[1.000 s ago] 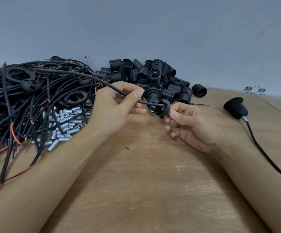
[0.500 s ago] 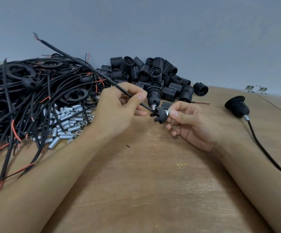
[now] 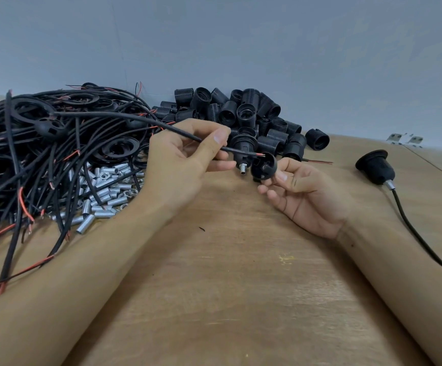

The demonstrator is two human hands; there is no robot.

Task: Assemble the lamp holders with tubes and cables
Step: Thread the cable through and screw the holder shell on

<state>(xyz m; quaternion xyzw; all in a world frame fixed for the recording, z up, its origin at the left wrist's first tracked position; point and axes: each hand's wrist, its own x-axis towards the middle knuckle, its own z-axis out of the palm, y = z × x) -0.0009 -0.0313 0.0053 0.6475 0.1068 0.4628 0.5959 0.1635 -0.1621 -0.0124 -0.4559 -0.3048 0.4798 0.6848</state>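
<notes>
My left hand (image 3: 185,165) pinches a black cable (image 3: 146,122) between thumb and fingers, close to its stripped red-and-black end. That end points at a black lamp holder cap (image 3: 264,166), which my right hand (image 3: 307,191) holds by its fingertips. The cable tip sits at the cap's top edge, just outside it. Right behind the cap stands a black lamp holder (image 3: 243,149) with a short metal tube (image 3: 243,170) sticking out below.
A tangle of black cables (image 3: 29,154) fills the left of the wooden table (image 3: 227,286). Loose metal tubes (image 3: 103,191) lie beside it. Several black lamp holders (image 3: 246,112) are piled at the back. An assembled holder with cable (image 3: 375,167) lies at the right.
The cable's far end has dropped from its raised position back onto the pile. My left hand has drawn the cable back, so its stripped tip now sits at the cap's edge.
</notes>
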